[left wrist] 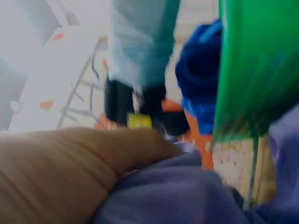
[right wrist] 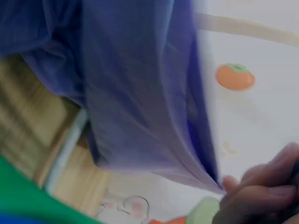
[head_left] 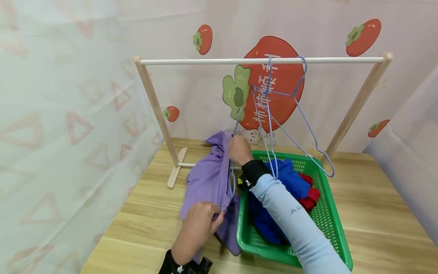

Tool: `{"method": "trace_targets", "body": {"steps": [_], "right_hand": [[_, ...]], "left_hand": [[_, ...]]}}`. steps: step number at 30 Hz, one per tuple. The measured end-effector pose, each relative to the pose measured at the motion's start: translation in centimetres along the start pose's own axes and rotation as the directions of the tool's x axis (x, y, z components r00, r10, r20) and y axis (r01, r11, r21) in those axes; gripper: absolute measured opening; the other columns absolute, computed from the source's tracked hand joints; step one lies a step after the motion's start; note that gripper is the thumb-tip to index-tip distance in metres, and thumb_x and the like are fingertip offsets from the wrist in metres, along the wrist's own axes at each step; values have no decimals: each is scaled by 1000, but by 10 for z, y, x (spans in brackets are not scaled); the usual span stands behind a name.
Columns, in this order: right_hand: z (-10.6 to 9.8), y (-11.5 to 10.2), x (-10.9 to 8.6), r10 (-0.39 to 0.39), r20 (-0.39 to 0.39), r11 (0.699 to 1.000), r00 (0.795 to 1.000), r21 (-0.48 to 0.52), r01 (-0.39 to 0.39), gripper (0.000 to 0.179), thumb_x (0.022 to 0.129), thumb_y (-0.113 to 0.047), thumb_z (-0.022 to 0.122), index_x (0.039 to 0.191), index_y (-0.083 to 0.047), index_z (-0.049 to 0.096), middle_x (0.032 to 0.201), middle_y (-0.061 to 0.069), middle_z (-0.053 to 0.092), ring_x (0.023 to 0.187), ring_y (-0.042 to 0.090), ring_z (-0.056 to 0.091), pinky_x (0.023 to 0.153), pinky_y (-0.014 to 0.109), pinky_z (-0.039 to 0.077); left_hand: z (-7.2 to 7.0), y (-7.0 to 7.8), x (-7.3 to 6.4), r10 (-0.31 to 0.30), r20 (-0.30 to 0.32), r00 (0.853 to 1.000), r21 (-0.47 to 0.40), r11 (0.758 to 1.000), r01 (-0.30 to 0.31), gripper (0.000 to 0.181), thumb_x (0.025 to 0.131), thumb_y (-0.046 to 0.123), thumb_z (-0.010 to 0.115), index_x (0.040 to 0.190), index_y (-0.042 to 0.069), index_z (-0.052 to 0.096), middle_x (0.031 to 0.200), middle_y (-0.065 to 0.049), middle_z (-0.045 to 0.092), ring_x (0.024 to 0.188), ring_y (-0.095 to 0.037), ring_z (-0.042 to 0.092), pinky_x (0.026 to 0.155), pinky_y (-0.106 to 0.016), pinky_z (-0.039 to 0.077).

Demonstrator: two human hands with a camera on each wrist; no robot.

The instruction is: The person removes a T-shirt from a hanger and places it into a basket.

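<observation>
A purple garment [head_left: 208, 179] is stretched upright between the two hands, its banded open edge facing right in the head view. My left hand [head_left: 200, 224] pinches the lower end of that edge; in the left wrist view its thumb [left wrist: 131, 149] lies against the purple cloth. At the upper end my right hand [head_left: 240, 149] pinches a corner of the garment, seen also in the right wrist view as curled fingers [right wrist: 261, 186]. A blue wire hanger [head_left: 234, 182] runs along the opening, its hook above the right hand. Whether the right fingers also grip the wire is hidden.
A green basket [head_left: 337, 228] with blue clothing [head_left: 291, 179] and red clothing [head_left: 311, 198] stands under the right forearm. Behind it, a rack with a white rail [head_left: 205, 61] carries blue hangers [head_left: 308, 125]. The rack's left foot [head_left: 176, 167] is beside the garment.
</observation>
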State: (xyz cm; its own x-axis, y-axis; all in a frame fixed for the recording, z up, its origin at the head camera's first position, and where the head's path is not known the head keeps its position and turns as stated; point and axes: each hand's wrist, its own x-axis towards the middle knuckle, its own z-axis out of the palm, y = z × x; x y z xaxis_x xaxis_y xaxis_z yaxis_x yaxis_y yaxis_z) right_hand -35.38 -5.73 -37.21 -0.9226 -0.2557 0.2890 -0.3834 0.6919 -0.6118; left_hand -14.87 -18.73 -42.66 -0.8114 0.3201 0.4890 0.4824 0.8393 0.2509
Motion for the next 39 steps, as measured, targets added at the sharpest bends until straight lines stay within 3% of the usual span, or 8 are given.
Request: {"method": "trace_targets", "body": {"steps": [3,7,14,17,21,25,32,39], "right_hand": [[-14,4,-4,40,60,999,997,30,-42,38,103,-14,29,68,-8,41,59,5,36,48,21,39,47,29,31],[-23,0,-22,-4,128,998,992,62,-4,37,102,-12,32,66,-7,42,58,3,35,46,19,37,45,28,31],[-28,-21,-89,-113,167,992,979,-34,121,37,100,-12,32,65,-12,44,54,1,41,42,16,42,41,27,33],[-36,-29,-120,-240,142,954,960,-147,260,35,100,-12,31,68,-14,43,54,0,34,41,14,33,40,26,25],[-58,-40,-147,-360,112,892,926,-248,377,30,102,-15,32,77,-14,47,55,-2,28,40,11,24,40,25,18],[-95,-59,-160,-338,164,902,927,-222,369,29,101,-14,33,75,-14,46,56,-3,29,42,10,25,42,24,19],[-165,-94,-142,-280,117,929,953,-216,300,29,102,-17,35,76,-11,46,61,3,40,47,15,40,45,27,33],[-193,-110,-74,-235,-23,932,972,-288,219,33,104,-19,27,79,-6,46,68,10,42,53,24,43,48,29,32]], "left_hand": [[5,-12,2,-82,36,996,-20,996,83,30,82,18,67,58,22,48,56,15,38,50,-3,40,48,-22,34],[16,-34,13,-203,-58,977,-69,978,199,36,85,15,64,57,20,41,53,12,31,46,-5,34,44,-23,30],[38,-71,46,-387,-261,884,-166,920,354,12,86,13,62,75,13,59,60,7,48,53,-15,48,52,-33,38],[44,-83,60,-432,-254,865,-202,899,390,14,85,13,62,96,5,65,75,-3,60,69,-23,58,63,-39,43],[54,-94,72,-450,-199,871,-220,886,407,50,81,16,65,124,-6,52,111,-21,58,104,-35,55,88,-42,40],[66,-99,73,-490,-91,867,-132,869,477,71,79,25,70,135,-7,40,129,-26,47,123,-45,37,102,-50,24],[84,-99,69,-574,158,804,104,819,564,88,80,47,67,147,6,29,141,-15,40,133,-49,18,93,-72,5],[89,-86,73,-535,134,834,102,845,525,99,71,56,71,148,12,27,139,-27,33,129,-51,23,92,-72,10]]}}
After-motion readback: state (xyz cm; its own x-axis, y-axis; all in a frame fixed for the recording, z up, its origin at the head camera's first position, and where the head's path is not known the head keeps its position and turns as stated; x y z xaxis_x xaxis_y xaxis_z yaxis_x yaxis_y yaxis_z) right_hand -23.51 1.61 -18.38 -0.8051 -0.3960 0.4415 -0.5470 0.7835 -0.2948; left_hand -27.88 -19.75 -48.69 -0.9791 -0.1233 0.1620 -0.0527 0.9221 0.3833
